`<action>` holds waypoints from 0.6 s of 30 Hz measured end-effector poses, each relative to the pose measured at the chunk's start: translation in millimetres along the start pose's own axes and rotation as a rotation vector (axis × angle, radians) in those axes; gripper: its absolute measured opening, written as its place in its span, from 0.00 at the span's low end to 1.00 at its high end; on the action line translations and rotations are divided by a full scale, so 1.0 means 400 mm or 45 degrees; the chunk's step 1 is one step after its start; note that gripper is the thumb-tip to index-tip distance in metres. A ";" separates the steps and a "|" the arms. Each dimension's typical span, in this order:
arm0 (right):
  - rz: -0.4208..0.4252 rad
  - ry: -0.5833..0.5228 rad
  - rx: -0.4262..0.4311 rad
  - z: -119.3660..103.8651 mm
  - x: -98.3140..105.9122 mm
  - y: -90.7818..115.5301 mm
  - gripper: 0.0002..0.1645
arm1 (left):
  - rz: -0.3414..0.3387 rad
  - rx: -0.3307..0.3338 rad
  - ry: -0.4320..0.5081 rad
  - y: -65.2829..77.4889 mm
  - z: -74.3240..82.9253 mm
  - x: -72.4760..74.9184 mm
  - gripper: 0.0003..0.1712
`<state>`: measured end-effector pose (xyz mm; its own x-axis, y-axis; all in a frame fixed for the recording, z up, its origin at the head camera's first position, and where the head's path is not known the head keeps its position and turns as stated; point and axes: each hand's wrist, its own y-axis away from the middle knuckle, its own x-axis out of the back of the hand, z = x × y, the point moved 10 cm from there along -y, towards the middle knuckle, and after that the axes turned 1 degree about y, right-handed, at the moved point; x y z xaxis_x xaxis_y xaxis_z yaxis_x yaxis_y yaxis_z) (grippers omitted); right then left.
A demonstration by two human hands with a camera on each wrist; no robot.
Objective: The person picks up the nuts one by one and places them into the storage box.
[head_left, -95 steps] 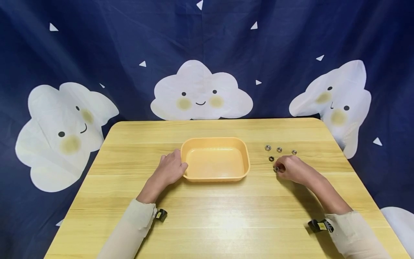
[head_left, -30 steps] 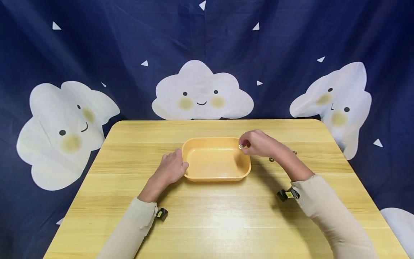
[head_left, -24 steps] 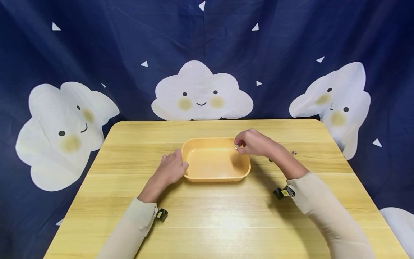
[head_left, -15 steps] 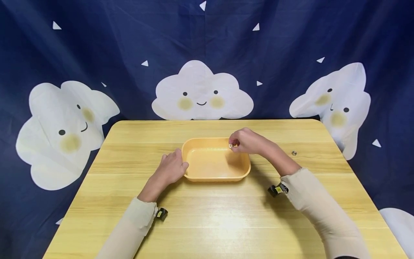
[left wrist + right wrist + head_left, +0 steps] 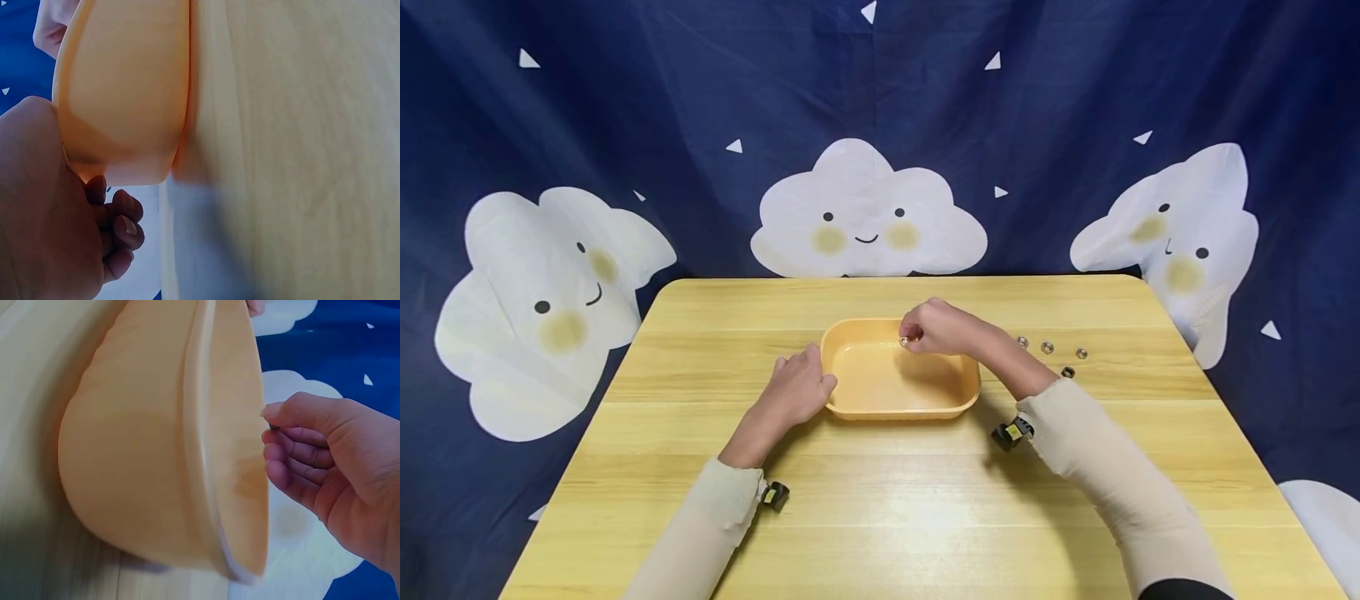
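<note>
A shallow yellow-orange plastic basin [image 5: 880,414] sits on the wooden table. My left hand [image 5: 797,385] grips its left rim; the left wrist view shows curled fingertips [image 5: 129,226] beside the basin wall. Over the basin's back half, my right hand [image 5: 946,327] pinches a small metal nut [image 5: 904,341] between thumb and fingertips. In the right wrist view the nut is mostly hidden by the fingers, above the rim. Several hex nuts lie on the table right of the basin, among them a silver one [image 5: 1047,347] and a darker one [image 5: 1068,372].
The pale wooden table [image 5: 880,500] has rounded back corners. Behind it hangs a dark blue curtain [image 5: 925,92] with smiling clouds. My right forearm passes over the basin's right rim and hides part of the table there.
My right hand has carried the nut from the table's right side leftward over the basin. Nuts hidden by the right arm a moment ago show again. My left hand stays on the rim.
</note>
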<state>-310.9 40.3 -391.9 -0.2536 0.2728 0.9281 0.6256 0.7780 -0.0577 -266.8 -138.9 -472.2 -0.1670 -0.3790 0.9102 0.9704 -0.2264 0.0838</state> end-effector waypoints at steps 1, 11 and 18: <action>-0.013 0.005 0.000 -0.003 -0.005 -0.008 0.03 | 0.003 -0.001 -0.002 0.001 0.000 0.000 0.11; -0.092 -0.012 -0.030 -0.012 -0.039 -0.061 0.04 | 0.003 -0.010 -0.009 -0.003 -0.005 -0.006 0.11; -0.112 -0.039 -0.066 -0.007 -0.050 -0.084 0.05 | 0.004 -0.003 -0.010 -0.001 -0.002 -0.002 0.12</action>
<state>-325.0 7.1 -407.5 -0.3314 0.2224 0.9169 0.6367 0.7699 0.0433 -267.2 -139.4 -473.2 -0.1625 -0.3730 0.9135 0.9705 -0.2276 0.0798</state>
